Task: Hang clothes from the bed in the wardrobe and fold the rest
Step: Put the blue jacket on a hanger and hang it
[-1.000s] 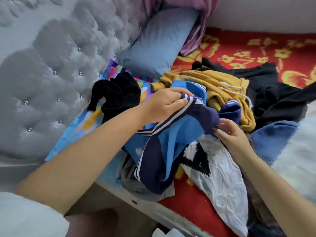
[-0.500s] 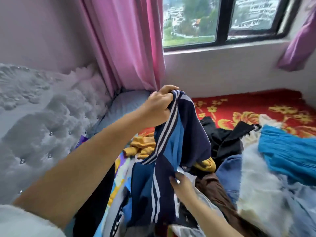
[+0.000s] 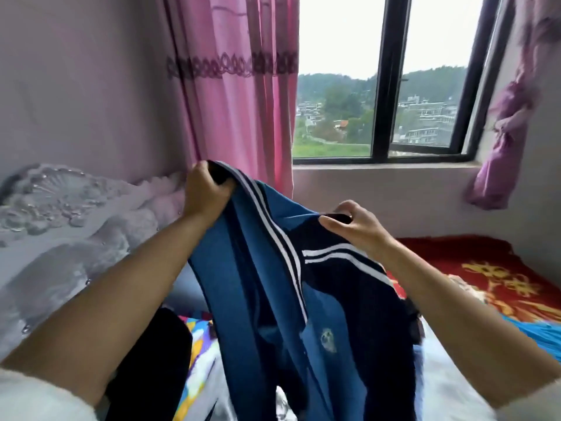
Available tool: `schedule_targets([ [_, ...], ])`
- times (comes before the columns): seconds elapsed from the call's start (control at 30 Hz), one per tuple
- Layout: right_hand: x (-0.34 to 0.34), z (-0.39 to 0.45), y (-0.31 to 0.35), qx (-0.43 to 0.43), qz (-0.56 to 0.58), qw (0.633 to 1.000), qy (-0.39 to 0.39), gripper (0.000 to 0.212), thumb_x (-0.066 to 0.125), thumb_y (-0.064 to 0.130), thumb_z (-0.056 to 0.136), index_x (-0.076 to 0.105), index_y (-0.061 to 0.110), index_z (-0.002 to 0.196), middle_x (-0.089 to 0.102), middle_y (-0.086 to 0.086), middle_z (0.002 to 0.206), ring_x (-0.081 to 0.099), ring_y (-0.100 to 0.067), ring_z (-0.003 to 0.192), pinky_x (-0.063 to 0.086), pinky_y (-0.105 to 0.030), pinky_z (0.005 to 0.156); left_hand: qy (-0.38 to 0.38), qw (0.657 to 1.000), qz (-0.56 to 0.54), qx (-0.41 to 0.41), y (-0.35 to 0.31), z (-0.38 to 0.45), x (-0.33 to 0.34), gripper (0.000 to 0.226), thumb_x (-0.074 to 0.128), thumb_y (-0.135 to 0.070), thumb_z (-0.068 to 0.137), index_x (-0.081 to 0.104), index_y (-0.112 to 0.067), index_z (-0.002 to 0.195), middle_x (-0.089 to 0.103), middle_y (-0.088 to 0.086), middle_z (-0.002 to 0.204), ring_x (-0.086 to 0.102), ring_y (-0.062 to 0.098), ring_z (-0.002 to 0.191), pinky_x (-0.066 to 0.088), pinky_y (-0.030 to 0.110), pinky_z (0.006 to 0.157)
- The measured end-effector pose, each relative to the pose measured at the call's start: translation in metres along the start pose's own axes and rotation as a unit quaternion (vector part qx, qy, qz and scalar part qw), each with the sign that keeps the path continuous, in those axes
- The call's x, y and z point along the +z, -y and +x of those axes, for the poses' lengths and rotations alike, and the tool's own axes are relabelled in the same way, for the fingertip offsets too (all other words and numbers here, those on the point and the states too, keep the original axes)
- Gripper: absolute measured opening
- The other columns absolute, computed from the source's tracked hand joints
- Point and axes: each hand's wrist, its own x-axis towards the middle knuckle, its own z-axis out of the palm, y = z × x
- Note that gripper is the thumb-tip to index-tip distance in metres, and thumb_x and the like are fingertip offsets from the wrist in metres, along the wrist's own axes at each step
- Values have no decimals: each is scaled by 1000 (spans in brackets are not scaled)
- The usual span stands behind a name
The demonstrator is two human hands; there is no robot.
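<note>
A blue and navy track jacket point(image 3: 273, 299) with white stripes hangs in front of me, lifted above the bed. My left hand point(image 3: 203, 192) grips its upper edge at the top left. My right hand point(image 3: 355, 226) pinches a navy edge of the same jacket, lower and to the right. The jacket hides most of the clothes pile below it. A black garment point(image 3: 151, 360) lies at the lower left, and a blue garment point(image 3: 540, 332) shows at the right edge.
The grey tufted headboard point(image 3: 60, 238) stands at the left. A pink curtain point(image 3: 236, 101) hangs beside the window point(image 3: 388, 86). A red floral blanket point(image 3: 491, 268) covers the bed at the right. A colourful printed cloth point(image 3: 197, 344) lies under the clothes.
My left hand raised the jacket higher. My right hand moved up from under the fabric and took hold of its navy edge. My view tilted up toward the window.
</note>
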Motion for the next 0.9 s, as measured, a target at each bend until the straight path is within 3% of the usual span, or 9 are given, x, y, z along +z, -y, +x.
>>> schedule_targets([
  [0.13, 17, 5, 25, -34, -155, 984, 78, 72, 64, 51, 78, 36, 18, 136, 48, -6, 127, 46, -20, 112, 37, -30, 95, -65, 994, 75, 53, -28, 1, -7, 13, 59, -10, 83, 49, -8, 90, 58, 18, 84, 54, 33, 88, 32, 31, 75],
  [0.2, 44, -1, 30, -77, -223, 965, 117, 80, 66, 54, 74, 33, 20, 139, 43, -4, 135, 40, -21, 124, 34, -38, 104, -50, 991, 93, 79, -41, -5, -5, 26, 63, -11, 81, 37, -9, 86, 43, 2, 66, 45, 26, 74, 28, 28, 65],
  [0.33, 87, -19, 11, -75, -174, 978, 82, 42, 66, 30, 79, 53, 6, 111, 59, -9, 110, 55, -27, 105, 45, -32, 84, -23, 988, 77, 132, -45, -22, -4, 37, 70, -18, 81, 34, -8, 85, 33, -8, 60, 40, 20, 66, 23, 18, 59],
  [0.43, 89, -28, -16, -20, -63, 985, 159, 16, 61, 11, 80, 58, 6, 95, 57, -4, 88, 55, -19, 86, 41, -22, 64, 10, 983, 104, 152, -28, -30, -20, 40, 72, -26, 78, 36, -9, 82, 33, -9, 58, 41, 19, 59, 23, 21, 54],
  [0.57, 86, -35, -49, -11, -174, 967, 186, 12, 52, 5, 80, 54, 17, 75, 60, -3, 89, 58, -21, 88, 35, -23, 60, 103, 967, 188, 138, -5, -43, -52, 50, 77, -39, 69, 40, -9, 86, 41, -3, 61, 44, 19, 61, 27, 26, 55],
  [0.63, 90, -32, -62, 2, -224, 963, 148, 25, 49, 6, 81, 40, 21, 63, 63, -9, 91, 59, -26, 90, 34, -25, 61, 176, 919, 297, 191, 9, -54, -67, 61, 80, -48, 58, 48, -6, 88, 38, -5, 55, 50, 24, 58, 29, 27, 49],
  [0.73, 94, -34, -68, 8, -284, 945, 162, 11, 47, 7, 82, 53, 17, 83, 63, -9, 103, 59, -26, 97, 36, -24, 63, 246, 784, 497, 280, 28, -80, -85, 70, 77, -64, 53, 57, -4, 83, 56, 2, 57, 59, 25, 50, 31, 24, 42],
  [0.8, 102, -35, -73, 41, -276, 943, 179, 22, 47, 4, 82, 60, 15, 96, 62, -8, 96, 59, -26, 93, 37, -24, 63, 263, 746, 577, 204, 38, -95, -97, 63, 57, -64, 77, 52, -9, 107, 64, 6, 93, 64, 26, 82, 36, 28, 56],
  [0.9, 119, -38, -70, 111, -121, 968, 190, 16, 44, -4, 79, 57, 7, 75, 47, -6, 60, 47, -23, 60, 27, -26, 48, 254, 735, 625, 65, 50, -107, -117, 45, 46, -47, 92, 47, -10, 118, 60, 6, 112, 60, 26, 101, 43, 31, 69],
])
